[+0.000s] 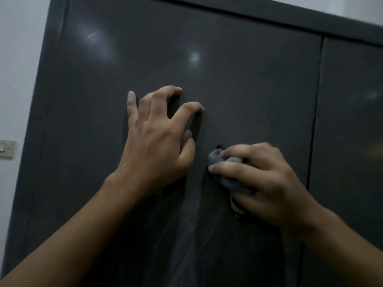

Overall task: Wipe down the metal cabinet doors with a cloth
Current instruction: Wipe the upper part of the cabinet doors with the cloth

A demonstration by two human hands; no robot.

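"Bunching the cloth (230, 182) in its curled fingers, the right hand (263, 179) is pressing it against the left door (228, 65). Are you seeing that too?"

"Yes. The cloth is sitting about mid-panel, a grey wad under the fingertips, with a striped end poking out beneath the palm. The left hand (157, 139) is holding nothing. It is bracing on the same door, just up and left of the cloth, fingers spread and arched, tips touching the metal."

"So which way is the unwiped metal lying?"

"Faint pale streaks are running down the panel below both hands, so I'm guessing the lower part is done. The broad dark stretch above and to the right is looking untouched, and the right door (352, 121) is lying past the vertical seam (317, 121)."

"Then the right hand is sitting nearer to all that."

"I'm thinking so. Sweeping rightward toward the seam is the open path, since the left hand is blocking the way leftward."
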